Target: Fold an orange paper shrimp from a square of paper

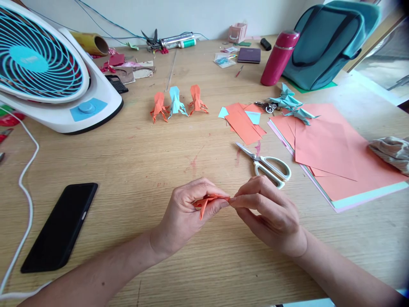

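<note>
My left hand [187, 213] and my right hand [268, 213] meet above the wooden table [134, 170], both pinched on a small folded orange paper piece [207, 201]. The left fingers wrap round its body; the right fingertips pinch its right tip. Part of the paper is hidden inside the left hand. White-handled scissors [266, 165] lie just beyond my right hand.
Three folded paper figures [177, 103], two orange and one blue, stand mid-table. Orange paper sheets [338, 153] lie right, with cut scraps [244, 121] and blue folded figures [290, 104]. A black phone [60, 226] lies left, a fan [47, 68] far left, a pink bottle [279, 57] and teal bag [329, 40] behind.
</note>
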{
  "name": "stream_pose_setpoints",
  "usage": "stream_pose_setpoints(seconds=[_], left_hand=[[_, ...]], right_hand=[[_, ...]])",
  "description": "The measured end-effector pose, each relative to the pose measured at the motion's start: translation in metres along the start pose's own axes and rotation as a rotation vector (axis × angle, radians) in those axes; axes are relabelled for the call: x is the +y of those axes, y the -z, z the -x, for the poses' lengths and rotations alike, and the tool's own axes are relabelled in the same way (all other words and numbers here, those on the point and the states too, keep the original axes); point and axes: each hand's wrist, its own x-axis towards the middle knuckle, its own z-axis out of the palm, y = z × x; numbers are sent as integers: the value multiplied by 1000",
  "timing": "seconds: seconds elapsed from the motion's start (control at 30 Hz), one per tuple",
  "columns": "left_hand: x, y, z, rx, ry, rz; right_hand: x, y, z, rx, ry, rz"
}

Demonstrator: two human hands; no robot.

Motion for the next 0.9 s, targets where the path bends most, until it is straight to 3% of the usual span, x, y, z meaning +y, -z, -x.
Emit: stream_pose_setpoints(seconds=[0.77, 0.9], left_hand=[[0, 0, 1, 10, -47, -18], [-1, -2, 3, 2, 5, 6]], right_hand=[[4, -3, 2, -4, -17, -125], [4, -2, 2, -7, 12, -95]])
